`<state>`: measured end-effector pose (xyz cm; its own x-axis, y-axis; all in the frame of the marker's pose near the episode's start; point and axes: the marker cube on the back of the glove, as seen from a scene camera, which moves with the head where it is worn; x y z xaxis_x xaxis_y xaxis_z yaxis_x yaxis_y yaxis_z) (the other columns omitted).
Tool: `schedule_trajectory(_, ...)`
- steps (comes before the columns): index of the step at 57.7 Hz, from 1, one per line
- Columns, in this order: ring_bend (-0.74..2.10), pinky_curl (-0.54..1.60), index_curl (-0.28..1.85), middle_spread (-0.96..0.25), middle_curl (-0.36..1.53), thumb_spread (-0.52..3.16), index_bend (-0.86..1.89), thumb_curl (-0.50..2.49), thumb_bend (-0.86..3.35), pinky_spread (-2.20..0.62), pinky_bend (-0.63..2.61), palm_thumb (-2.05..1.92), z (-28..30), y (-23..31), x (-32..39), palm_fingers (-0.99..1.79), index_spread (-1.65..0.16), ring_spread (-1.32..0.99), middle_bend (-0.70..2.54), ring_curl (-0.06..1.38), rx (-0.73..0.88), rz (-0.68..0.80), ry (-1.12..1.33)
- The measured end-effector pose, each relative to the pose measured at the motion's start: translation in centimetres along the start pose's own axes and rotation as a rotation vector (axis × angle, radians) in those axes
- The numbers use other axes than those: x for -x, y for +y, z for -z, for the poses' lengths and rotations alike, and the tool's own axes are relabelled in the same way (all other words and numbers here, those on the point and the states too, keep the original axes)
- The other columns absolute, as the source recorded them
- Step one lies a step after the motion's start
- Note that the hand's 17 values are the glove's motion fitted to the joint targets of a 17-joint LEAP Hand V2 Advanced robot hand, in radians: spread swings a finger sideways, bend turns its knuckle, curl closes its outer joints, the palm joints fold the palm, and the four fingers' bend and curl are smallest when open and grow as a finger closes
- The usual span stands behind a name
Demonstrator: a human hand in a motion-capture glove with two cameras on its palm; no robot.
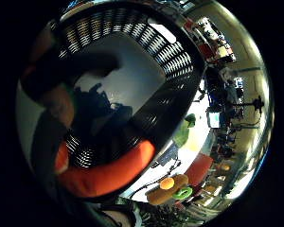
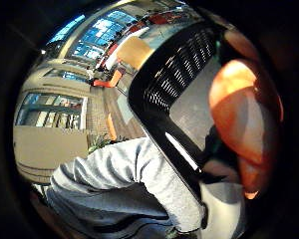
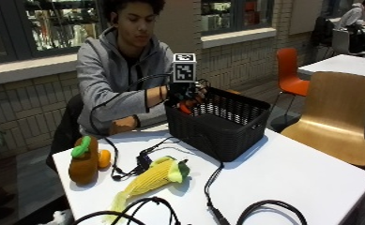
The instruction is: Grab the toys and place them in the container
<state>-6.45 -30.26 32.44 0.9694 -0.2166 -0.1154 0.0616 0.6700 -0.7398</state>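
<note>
Hands (image 3: 185, 96) grip smooth orange toy (image 1: 109, 177) over slatted black basket (image 3: 232, 136).

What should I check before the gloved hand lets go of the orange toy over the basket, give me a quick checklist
1. Right hand holds the orange toy: ok, fingers curled round it.
2. Hand over the black basket opening: ok, palm views look down into it.
3. Basket floor below free of obstacles: ok, bare in the little finger side view.
4. Basket fully on the table: ok.
5. Cable running up to the basket clear of the drop: cannot tell.
6. Toys left on the table: not ok, the corn toy and brown toy remain.
</note>
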Motion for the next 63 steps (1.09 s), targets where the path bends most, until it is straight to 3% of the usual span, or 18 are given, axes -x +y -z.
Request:
schedule_trajectory(5,1.05,0.65,0.58,-0.22,0.83,1.14,0.28,0.88,0.21,-0.33,1.33,0.37,-0.1,-0.2,0.3,0.04,-0.31,-0.36,0.48,0.74,0.03,0.005,0.013)
schedule_trajectory(8,0.68,0.6,0.55,-0.15,0.76,1.19,0.28,0.77,0.07,-0.19,1.24,0.17,0.1,-0.1,0.0,-0.4,-0.32,-0.27,0.38,0.65,0.002,-0.003,0.038)
schedule_trajectory(14,0.38,0.51,0.48,-0.07,0.68,1.23,0.17,0.65,-0.02,-0.06,1.06,0.05,0.9,0.3,-0.2,-0.32,-0.32,-0.17,0.26,0.52,-0.054,0.0,-0.034)
schedule_trajectory(23,0.21,0.44,0.42,-0.02,0.6,1.29,0.13,0.54,-0.02,0.03,0.93,0.02,3.2,1.6,-3.2,-0.17,-0.32,-0.09,0.17,0.43,-0.112,-0.061,-0.045)
schedule_trajectory(41,0.18,0.39,0.33,0.02,0.5,1.27,0.1,0.44,-0.02,0.08,0.86,0.03,6.7,8.2,-18.4,-0.15,-0.3,-0.04,0.16,0.39,-0.178,-0.429,0.108)
schedule_trajectory(52,0.17,0.38,0.28,0.02,0.45,1.21,0.09,0.41,-0.02,0.08,0.86,0.04,3.0,10.7,-29.2,-0.19,-0.3,-0.04,0.15,0.38,-0.015,-0.648,-0.019)
schedule_trajectory(63,0.12,0.35,0.22,-0.02,0.38,1.13,0.08,0.39,-0.03,0.09,0.77,0.03,-5.3,11.8,-31.6,-0.38,-0.3,-0.03,0.12,0.33,0.141,-0.758,-0.043)
